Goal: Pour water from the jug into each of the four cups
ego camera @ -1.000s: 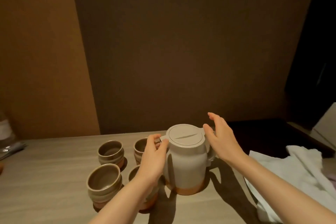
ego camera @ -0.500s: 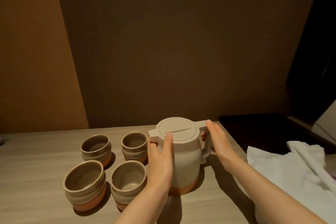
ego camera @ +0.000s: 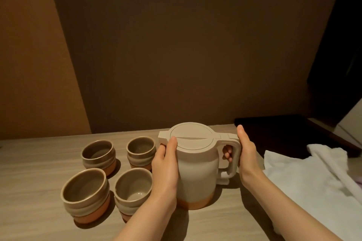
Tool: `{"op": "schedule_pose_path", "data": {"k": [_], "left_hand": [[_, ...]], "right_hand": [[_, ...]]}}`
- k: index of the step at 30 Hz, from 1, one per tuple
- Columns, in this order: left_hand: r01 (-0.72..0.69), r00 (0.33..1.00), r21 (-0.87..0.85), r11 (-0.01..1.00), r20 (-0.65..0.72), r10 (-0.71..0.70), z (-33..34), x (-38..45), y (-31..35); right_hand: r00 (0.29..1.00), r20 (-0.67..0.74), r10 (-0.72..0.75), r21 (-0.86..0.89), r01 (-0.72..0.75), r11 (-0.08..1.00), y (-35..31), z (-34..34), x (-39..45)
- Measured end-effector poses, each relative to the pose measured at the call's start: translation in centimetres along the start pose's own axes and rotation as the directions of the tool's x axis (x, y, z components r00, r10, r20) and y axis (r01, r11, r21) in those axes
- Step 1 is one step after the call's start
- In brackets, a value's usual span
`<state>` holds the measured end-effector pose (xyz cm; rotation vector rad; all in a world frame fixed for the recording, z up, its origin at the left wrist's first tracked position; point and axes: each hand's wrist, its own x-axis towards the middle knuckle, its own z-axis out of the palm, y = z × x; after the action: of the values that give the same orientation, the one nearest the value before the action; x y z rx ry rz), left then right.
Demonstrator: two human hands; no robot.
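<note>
Grasp step, nothing poured: right hand (ego camera: 247, 154) fingers (ego camera: 227, 151) curl through the jug (ego camera: 197, 170) handle, left hand (ego camera: 165, 168) braces its side; jug upright on the counter (ego camera: 35, 164). Next: lift, tilt toward the four cups (ego camera: 135, 190) just left of the left fingers

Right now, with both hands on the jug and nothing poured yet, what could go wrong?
The near-right cup sits right against the left hand, so lifting or tilting the jug could knock it. The four cups stand close together, so a stream aimed at one may splash its neighbour, such as the far-right cup. The lid is still on; if it is loose, it might slip while pouring.
</note>
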<state>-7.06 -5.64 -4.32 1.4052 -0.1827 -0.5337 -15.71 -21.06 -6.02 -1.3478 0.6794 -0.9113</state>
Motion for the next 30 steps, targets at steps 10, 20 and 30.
{"op": "schedule_pose_path", "data": {"k": [10, 20, 30], "left_hand": [[0.054, 0.998, -0.046, 0.997, 0.045, -0.052, -0.6, -1.5, 0.2], [-0.080, 0.989, -0.118, 0.990, 0.114, 0.094, -2.1, -5.6, 6.1], [-0.074, 0.986, -0.039, 0.996, 0.146, 0.079, -6.2, -7.9, 6.8]], "right_hand": [[0.992, -0.123, -0.028, 0.014, 0.030, 0.999, -1.8, 0.5, -1.7], [0.984, -0.103, -0.142, -0.007, 0.142, 0.990, -9.3, 1.5, -5.4], [0.993, -0.103, -0.064, 0.037, 0.068, 0.997, -11.9, 3.5, -8.9]]}}
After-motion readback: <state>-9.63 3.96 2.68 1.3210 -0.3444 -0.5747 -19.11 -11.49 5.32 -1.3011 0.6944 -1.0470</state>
